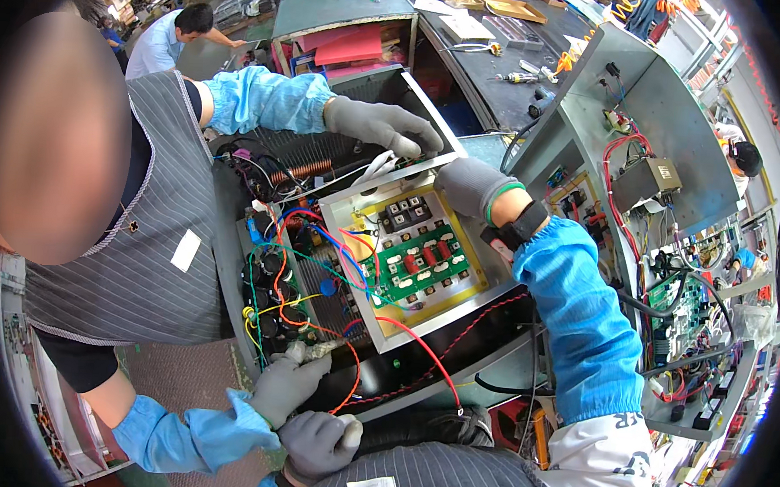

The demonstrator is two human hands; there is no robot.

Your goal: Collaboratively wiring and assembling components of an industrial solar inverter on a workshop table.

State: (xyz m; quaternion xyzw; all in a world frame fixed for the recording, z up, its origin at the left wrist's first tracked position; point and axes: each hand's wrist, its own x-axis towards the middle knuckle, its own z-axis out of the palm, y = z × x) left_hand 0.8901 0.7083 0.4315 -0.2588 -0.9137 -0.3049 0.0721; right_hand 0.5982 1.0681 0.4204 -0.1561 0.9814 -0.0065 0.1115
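A metal-framed panel (497, 292) stands tilted over an open metal cabinet (238, 324). A green circuit board (397, 283) with red parts and a black terminal block (406, 213) is mounted on it. My right hand (475, 188), in a grey glove, is closed on the panel's upper right edge; its fingertips are partly hidden. In front of the cabinet's near edge, my gloved left hand (320, 447) is curled closed; I cannot make out whether anything is in it. A co-worker's gloved hand (382, 128) rests by the panel's far edge, another (288, 387) at the cabinet's near left corner.
Red, blue, green and orange wires (355, 251) run between panel and cabinet. One loose red cable (429, 348) ends in a ring terminal. To the right stands another open cabinet (579, 104) with wiring. Behind is a dark workbench (501, 92) with tools. A co-worker (160, 233) stands at the left.
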